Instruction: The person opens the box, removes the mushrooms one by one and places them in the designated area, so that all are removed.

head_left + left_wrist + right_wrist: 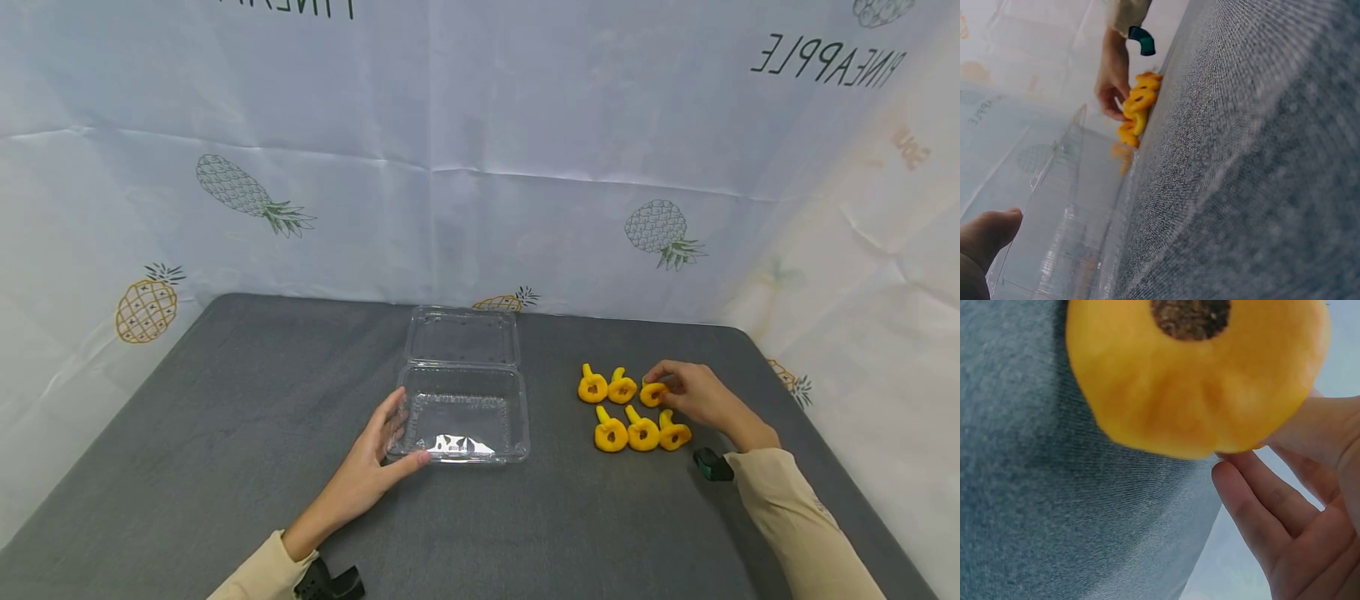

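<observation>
Overhead, the head view shows a grey surface [225, 433] with a clear box [465, 412] at its middle, lid folded back flat behind the tray. The left hand [371, 475] rests on the box's near left corner — fingers fairly straight along the side wall, thumb lying across the front rim — so its grip is loose and open, pressing rather than clasping. To the right of the box lie six yellow pieces [611, 435] in two rows of three. The right hand [693, 398] is at the far row's right end, fingertips closed in a pinch on the end piece [652, 393], which sits at surface level.

From the left wrist, the thumb tip [991, 234] shows low at the left against the box's clear wall, and beyond it the right hand reaches the yellow cluster.

From the right wrist, the piece [1197, 375] fills the frame — a round yellow body with a dark brown hollow — and the fingers [1260, 506] touch its right edge, with the grey cloth behind it.
</observation>
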`<state>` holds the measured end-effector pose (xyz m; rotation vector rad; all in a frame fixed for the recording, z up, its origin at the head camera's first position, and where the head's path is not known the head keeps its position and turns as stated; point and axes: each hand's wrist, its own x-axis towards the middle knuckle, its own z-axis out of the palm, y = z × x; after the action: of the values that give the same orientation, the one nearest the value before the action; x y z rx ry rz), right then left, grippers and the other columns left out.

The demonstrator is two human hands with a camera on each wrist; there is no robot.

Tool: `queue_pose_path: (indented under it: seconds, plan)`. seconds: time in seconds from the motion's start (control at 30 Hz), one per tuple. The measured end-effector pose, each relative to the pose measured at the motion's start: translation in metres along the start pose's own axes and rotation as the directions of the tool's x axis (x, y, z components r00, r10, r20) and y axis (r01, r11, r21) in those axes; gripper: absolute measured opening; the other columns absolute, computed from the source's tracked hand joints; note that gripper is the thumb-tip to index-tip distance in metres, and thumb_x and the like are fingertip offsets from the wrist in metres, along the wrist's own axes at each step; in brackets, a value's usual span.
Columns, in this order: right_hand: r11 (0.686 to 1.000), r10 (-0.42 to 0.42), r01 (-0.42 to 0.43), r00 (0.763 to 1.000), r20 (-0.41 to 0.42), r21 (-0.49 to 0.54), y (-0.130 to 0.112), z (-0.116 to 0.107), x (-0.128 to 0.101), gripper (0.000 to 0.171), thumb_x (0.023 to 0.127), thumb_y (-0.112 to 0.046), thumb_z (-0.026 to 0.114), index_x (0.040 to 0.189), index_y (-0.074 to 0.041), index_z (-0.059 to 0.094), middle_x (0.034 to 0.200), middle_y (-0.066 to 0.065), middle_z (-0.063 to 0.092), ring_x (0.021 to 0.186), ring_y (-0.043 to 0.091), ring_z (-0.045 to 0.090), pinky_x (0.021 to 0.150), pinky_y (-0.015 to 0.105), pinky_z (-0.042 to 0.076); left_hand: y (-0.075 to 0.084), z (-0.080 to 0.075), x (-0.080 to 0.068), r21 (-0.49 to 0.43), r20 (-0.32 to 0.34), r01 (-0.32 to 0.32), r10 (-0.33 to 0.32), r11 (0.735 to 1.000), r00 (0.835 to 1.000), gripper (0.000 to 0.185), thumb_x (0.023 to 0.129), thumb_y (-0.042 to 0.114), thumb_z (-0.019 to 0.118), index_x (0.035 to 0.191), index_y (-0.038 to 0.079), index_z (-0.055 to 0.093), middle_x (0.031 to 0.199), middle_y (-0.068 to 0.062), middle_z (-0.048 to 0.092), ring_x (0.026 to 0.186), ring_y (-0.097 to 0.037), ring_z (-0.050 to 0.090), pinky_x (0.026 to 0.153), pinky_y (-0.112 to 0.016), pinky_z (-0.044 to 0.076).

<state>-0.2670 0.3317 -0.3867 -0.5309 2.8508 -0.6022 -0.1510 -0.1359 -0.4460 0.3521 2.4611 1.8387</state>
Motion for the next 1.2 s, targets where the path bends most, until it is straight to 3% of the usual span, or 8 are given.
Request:
queue_pose_path:
  seconds: [0.37,0.53,0.77,0.97,1.2]
  plan:
    - [1.0,-0.021,0.021,0.999,-0.041,0.001,-0.001,0.002,-0.005,0.04,0.088,-0.004,0.072,0.126,0.001,0.061,0.124,0.026,0.063,0.108,0.043,0.065,0.088,0.055,0.057,-0.001,-0.002,0.001,0.001,0.012,-0.026,0.026,1.0,1.0,0.089,0.094,0.021,0.069,0.159,0.008,0.009,0.165,-0.021,0.011,0.15,-0.044,0.022,0.119,-0.057,0.028]
    - [1.0,-0.024,0.023,0.998,-0.065,-0.006,-0.004,-0.001,-0.008,0.044,0.093,-0.016,0.07,0.131,0.002,0.058,0.128,0.026,0.062,0.112,0.044,0.063,0.092,0.06,0.053,-0.002,-0.005,0.003,0.0,0.02,-0.042,0.042,0.999,0.999,0.085,0.097,0.021,0.065,0.16,0.01,0.009,0.165,-0.022,0.012,0.149,-0.044,0.023,0.118,-0.057,0.029]
    - [1.0,0.006,-0.006,0.994,-0.107,-0.002,-0.007,-0.003,-0.008,0.059,0.1,-0.038,0.059,0.143,0.002,0.048,0.144,0.03,0.048,0.129,0.052,0.046,0.1,0.07,0.042,0.001,-0.011,0.008,0.019,-0.001,-0.071,0.071,0.997,0.997,0.072,0.102,0.021,0.056,0.16,0.015,0.014,0.164,-0.019,0.016,0.148,-0.046,0.026,0.114,-0.065,0.032]
    - [0.999,0.046,-0.047,0.985,-0.168,-0.005,-0.01,-0.005,-0.001,0.069,0.101,-0.042,0.055,0.151,0.002,0.035,0.154,0.033,0.031,0.138,0.056,0.03,0.107,0.075,0.029,0.007,-0.017,0.016,0.039,-0.014,-0.09,0.091,0.995,0.996,0.063,0.106,0.022,0.048,0.16,0.015,0.016,0.164,-0.019,0.015,0.148,-0.048,0.025,0.113,-0.066,0.034]
    - [0.999,0.04,-0.046,0.979,-0.2,-0.026,-0.023,-0.012,0.011,0.072,0.102,-0.047,0.05,0.154,-0.001,0.031,0.158,0.032,0.024,0.142,0.057,0.023,0.109,0.077,0.022,0.017,-0.025,0.024,0.043,-0.029,-0.084,0.085,0.996,0.996,0.056,0.109,0.025,0.038,0.159,0.017,0.017,0.165,-0.018,0.013,0.147,-0.048,0.026,0.113,-0.068,0.032]
